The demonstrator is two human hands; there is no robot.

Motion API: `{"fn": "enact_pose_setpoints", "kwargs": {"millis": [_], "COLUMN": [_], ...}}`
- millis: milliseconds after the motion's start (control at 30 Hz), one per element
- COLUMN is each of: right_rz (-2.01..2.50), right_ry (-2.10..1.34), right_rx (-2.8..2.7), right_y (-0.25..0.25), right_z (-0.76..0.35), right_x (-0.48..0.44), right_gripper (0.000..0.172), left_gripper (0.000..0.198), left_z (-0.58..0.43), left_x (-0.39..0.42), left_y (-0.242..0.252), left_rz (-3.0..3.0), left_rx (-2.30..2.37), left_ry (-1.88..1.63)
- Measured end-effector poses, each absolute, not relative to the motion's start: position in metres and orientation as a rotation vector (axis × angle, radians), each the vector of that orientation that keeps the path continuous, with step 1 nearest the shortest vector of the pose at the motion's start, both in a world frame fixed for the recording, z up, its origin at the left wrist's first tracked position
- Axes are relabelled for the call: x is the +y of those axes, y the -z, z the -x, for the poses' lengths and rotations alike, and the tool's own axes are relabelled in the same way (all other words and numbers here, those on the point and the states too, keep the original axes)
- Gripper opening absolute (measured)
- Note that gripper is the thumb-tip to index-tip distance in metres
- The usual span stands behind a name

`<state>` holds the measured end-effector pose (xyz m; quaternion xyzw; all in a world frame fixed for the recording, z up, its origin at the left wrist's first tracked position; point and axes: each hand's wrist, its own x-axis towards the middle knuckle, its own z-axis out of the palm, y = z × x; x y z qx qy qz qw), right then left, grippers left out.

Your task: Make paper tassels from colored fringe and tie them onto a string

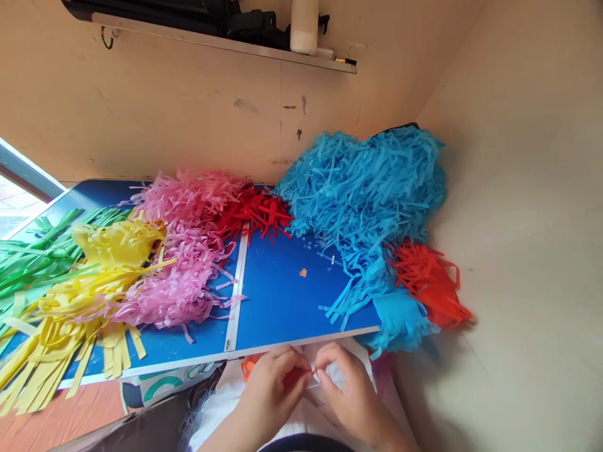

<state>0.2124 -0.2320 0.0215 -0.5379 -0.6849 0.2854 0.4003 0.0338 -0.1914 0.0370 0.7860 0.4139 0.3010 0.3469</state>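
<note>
Markings: a white printed item [186,380] under the table [292,307] bears a curved green figure, cut off by the edge above, so whether it is lettering cannot be told. Small black print-like marks on the shelf [221,39] items are too small to read.

Hands: left hand [276,384] and right hand [351,394] meet just off the table's white-trimmed front edge, above the person's lap. Thumb and forefinger of each are pinched narrow on a thin red strip [313,371], located between the two sets of fingertips.

Edges: yellow fringe [117,242] overhangs the front edge at left, with green fringe [38,270] beyond it. Blue fringe [362,188] and orange-red fringe [428,282] spill past the right end, near the side wall [532,220].

Room: blue tabletop shows between pink fringe [183,276] and blue fringe, carrying a tan scrap [303,272] and a white seam [237,285].
</note>
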Motion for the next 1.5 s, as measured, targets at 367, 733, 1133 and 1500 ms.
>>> {"fn": "enact_pose_setpoints", "kwargs": {"millis": [367,733,1133,1500], "right_rz": [1.356,1.376,1.410,1.390], "right_ry": [-0.782,-0.687,-0.912,-0.795], "right_rx": [-1.649,-1.706,-1.588,-1.661], "right_y": [-0.020,-0.019,-0.022,-0.015], "right_z": [-0.213,-0.213,-0.221,-0.220], "right_x": [-0.237,-0.236,-0.234,-0.240], "right_gripper": [0.021,0.021,0.011,0.013], "left_gripper": [0.016,0.010,0.011,0.011], "left_z": [-0.036,-0.037,-0.034,-0.034], "left_x": [-0.194,-0.197,-0.195,-0.191], "left_y": [-0.032,-0.029,-0.035,-0.030], "left_rz": [-2.057,-2.183,-2.088,-2.275], "left_rx": [1.017,1.048,0.991,1.020], "left_ry": [-0.868,-0.872,-0.904,-0.801]}}
